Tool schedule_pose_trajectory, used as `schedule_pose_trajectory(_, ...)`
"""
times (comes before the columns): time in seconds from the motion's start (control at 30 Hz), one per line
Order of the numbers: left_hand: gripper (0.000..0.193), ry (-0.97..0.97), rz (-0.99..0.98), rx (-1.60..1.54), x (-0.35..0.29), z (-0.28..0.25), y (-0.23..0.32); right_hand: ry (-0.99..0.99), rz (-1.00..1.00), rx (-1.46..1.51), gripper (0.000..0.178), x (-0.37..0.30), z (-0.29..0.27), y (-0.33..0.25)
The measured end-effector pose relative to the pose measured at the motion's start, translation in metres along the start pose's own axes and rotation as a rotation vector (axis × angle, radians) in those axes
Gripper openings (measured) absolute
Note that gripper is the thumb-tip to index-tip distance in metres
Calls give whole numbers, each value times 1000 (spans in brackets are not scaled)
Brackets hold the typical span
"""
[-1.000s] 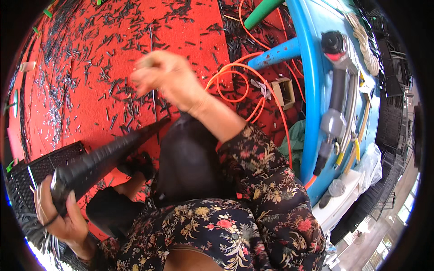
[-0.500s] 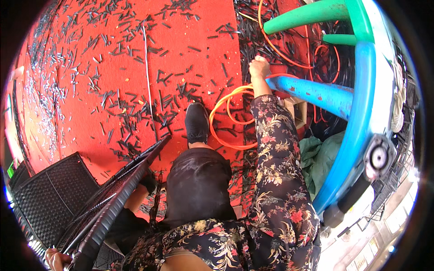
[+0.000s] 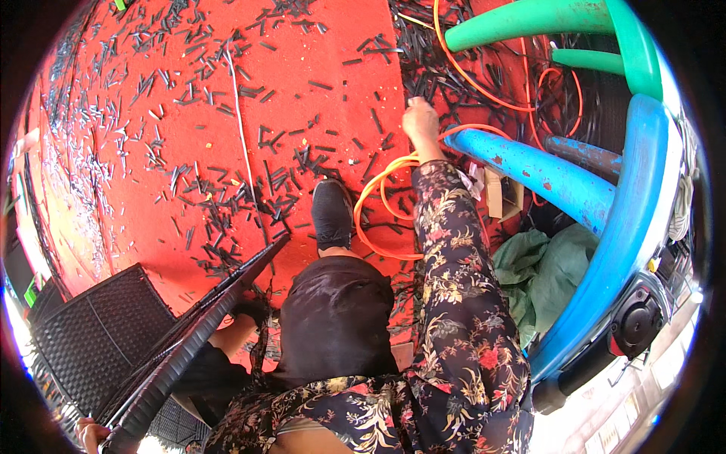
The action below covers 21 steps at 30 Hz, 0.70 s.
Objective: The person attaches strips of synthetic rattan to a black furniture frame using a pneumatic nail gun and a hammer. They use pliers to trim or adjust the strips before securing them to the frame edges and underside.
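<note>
My left hand is at the lower left edge, its curled fingers on the wrapped rim of a black woven wicker chair. The chair tilts beside my left leg, and part of that hand is cut off by the rim of the picture. My right arm, in a dark floral sleeve, stretches forward over the floor. At its end my right hand is closed, near a blue plastic stool leg and an orange hose. Whatever the right fingers hold, if anything, is hidden.
Short black strips litter the red carpet. A thin white cord crosses it. On the right stand a green plastic stool, a black tool, a small cardboard box and a green cloth.
My right hand has shifted slightly left. The stools and the black tool appear farther right and turned a little in view. The left hand stays on the chair rim.
</note>
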<state>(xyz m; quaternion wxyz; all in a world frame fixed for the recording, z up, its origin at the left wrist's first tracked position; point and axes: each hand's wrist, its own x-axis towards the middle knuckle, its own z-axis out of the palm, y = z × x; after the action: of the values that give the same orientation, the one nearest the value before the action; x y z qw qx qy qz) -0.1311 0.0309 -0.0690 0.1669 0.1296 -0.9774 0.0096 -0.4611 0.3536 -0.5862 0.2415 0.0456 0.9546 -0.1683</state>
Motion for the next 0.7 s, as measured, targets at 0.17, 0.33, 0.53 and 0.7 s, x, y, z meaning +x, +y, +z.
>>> schedule_pose_trajectory(0.17, 41, -5, 1, 24, -3, -3, -5, 180, 7, -62, 32, -20, 13, 8)
schedule_pose_trajectory(0.33, 41, 6, 4, 37, -9, -13, -10, -27, 180, -34, 41, -14, 3, 15)
schedule_pose_trajectory(0.53, 40, 10, -23, 66, -23, -22, -9, 118, -72, 201, 25, 8, -15, -2)
schedule_pose_trajectory(0.7, 40, -15, 27, 42, -2, -11, -19, 424, 94, -90, 23, 37, -36, 41)
